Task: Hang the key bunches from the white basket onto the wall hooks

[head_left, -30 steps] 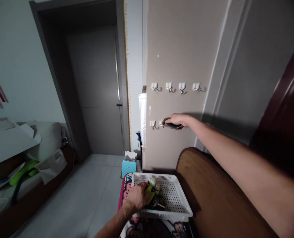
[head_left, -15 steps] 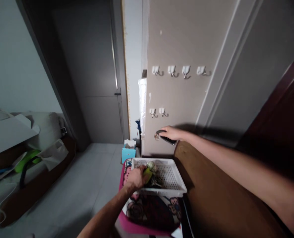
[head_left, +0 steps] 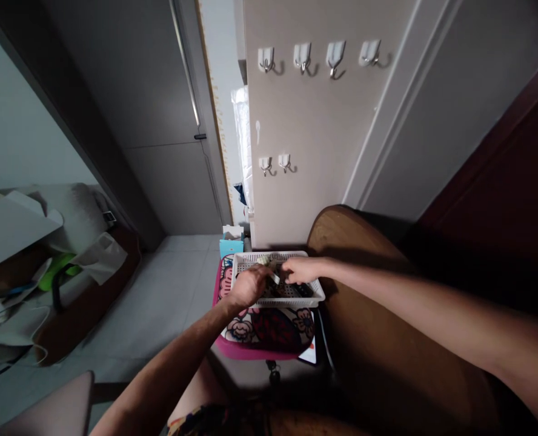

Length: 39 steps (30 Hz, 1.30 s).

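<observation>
A white plastic basket (head_left: 315, 297) with slotted sides holds a small heap of items. My left hand (head_left: 249, 287) reaches into its left half, fingers closed by a small white piece (head_left: 275, 279); whether they grip it is unclear. My right hand (head_left: 303, 270) comes in from the right, its fingertips bent together over the heap and partly hidden. Below it, on the basket floor, lies a dark elongated object (head_left: 303, 290). A pale, crumpled-looking item (head_left: 264, 260) sits at the back of the heap.
Under the basket is a pink-edged, flower-patterned padded seat (head_left: 255, 332). White adhesive hooks (head_left: 303, 56) line the beige panel ahead. A brown wooden board (head_left: 364, 290) stands on the right, and a blue box (head_left: 231, 243) behind the basket. A cluttered low bench (head_left: 69, 242) is at left.
My right hand has come down from the panel into the basket; the black object it held with rings no longer shows in it. My left hand stays in the basket. The view has tilted downward.
</observation>
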### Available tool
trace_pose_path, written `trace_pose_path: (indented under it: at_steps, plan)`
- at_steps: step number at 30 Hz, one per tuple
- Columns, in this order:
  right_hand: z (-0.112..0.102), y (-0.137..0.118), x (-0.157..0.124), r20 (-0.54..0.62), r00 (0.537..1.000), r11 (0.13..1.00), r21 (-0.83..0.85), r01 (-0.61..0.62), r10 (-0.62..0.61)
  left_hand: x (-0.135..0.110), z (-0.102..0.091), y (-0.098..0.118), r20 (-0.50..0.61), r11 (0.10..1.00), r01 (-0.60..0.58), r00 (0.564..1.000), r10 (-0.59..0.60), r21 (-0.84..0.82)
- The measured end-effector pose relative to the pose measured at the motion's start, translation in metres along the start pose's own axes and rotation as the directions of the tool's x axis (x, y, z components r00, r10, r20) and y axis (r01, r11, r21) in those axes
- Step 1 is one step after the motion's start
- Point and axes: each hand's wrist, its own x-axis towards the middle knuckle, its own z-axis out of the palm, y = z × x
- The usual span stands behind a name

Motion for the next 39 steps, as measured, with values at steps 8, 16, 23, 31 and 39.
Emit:
trace_pose_path:
  at_steps: [8, 16, 23, 31, 39]
  plan:
    - [0.023, -0.004, 0.005, 0.084, 0.996, 0.92, -0.389, 0.05, -0.019, 0.02, -0.002, 0.008, 0.374, 0.961, -0.008, 0.922, -0.1, 0.276]
    - [0.027, -0.005, 0.009, 0.072, 0.997, 0.934, -0.357, 0.026, 0.0, 0.023, 0.001, 0.004, 0.217, 0.981, 0.173, 0.958, -0.188, 0.085]
    - [0.008, 0.007, 0.021, -0.083, 0.996, 0.992, -0.121, 0.023, -0.033, 0.031, 0.009, -0.012, 0.065, 0.706, 0.385, 0.898, -0.435, -0.594]
    - [-0.005, 0.0, 0.02, -0.106, 0.992, 0.954, 0.284, 0.097, -0.069, 0.039, -0.007, 0.009, 0.048, 0.517, 0.244, 0.93, -0.363, -0.821]
    - [-0.032, -0.002, 0.012, -0.202, 0.979, 0.82, 0.56, 0.12, -0.005, 0.051, -0.021, 0.011, -0.039, 0.377, 0.174, 0.869, -0.494, -0.91]
